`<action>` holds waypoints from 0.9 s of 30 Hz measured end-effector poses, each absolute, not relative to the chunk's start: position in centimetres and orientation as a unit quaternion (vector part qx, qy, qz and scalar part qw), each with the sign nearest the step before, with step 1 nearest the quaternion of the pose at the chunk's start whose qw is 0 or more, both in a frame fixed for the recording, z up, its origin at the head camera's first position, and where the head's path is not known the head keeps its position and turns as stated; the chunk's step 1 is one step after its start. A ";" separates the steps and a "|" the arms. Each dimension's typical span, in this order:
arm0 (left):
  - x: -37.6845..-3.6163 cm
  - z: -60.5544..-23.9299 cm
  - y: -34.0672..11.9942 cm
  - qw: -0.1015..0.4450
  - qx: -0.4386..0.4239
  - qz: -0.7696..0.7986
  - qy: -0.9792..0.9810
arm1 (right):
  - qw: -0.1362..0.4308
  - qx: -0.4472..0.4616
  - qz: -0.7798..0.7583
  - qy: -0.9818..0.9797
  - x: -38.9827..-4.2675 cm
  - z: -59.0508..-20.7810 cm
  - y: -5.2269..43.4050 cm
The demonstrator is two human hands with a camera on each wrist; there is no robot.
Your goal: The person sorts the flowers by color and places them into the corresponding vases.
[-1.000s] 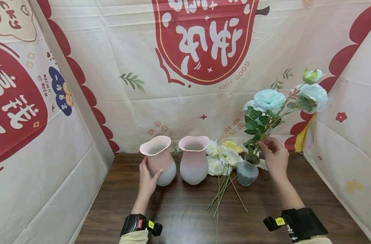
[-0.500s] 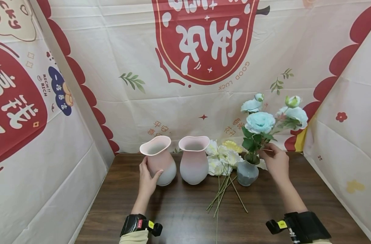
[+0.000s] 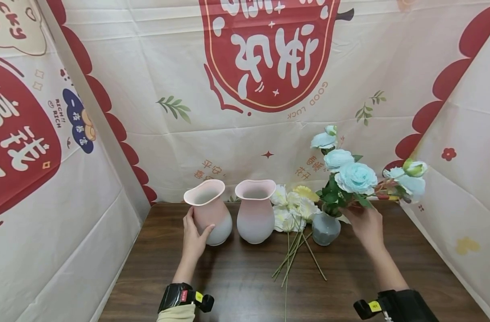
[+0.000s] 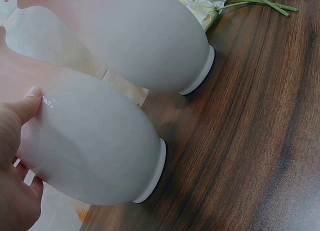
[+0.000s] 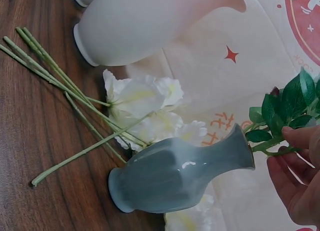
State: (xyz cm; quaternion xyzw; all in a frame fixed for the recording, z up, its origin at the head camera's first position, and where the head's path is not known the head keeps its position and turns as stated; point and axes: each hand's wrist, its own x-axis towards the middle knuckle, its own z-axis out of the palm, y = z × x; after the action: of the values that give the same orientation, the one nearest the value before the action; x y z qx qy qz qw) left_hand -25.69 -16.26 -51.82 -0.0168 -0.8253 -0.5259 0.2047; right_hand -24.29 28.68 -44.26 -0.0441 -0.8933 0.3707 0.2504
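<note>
I see my left hand hugging the pink vase near the table's left edge, my right hand pinching blue flowers in the small vase (stems show best from the wrist).

The left hand is cupped, thumb spread apart from the fingers, palm pressed flat against what it steadies. Its forearm runs straight forward, a black band on the wrist. The right hand is raised on an extended forearm, its fingers curled and pinching with the thumb. That wrist wears a black band too.
</note>
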 end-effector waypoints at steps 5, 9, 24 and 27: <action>-25.7 -51.8 -16.2 0.207 -0.019 -0.526 -0.824 | 0.240 -0.057 0.373 -0.894 -24.3 -44.7 28.7; -25.7 -51.9 -16.2 0.210 -0.021 -0.526 -0.824 | 0.240 -0.052 0.381 -0.891 -24.3 -45.1 28.8; -25.7 -51.9 -16.2 0.214 -0.020 -0.524 -0.824 | 0.232 -0.060 0.376 -0.895 -24.2 -46.2 29.1; -25.7 -51.9 -16.2 0.213 -0.020 -0.523 -0.825 | 0.232 -0.063 0.378 -0.894 -24.2 -46.4 29.2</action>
State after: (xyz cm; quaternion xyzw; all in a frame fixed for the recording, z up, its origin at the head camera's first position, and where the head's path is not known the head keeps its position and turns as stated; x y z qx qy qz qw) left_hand -25.71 -16.23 -51.92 -0.0204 -0.8252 -0.5229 0.2126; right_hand -24.17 29.21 -46.37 -0.0629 -0.8939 0.3780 0.2324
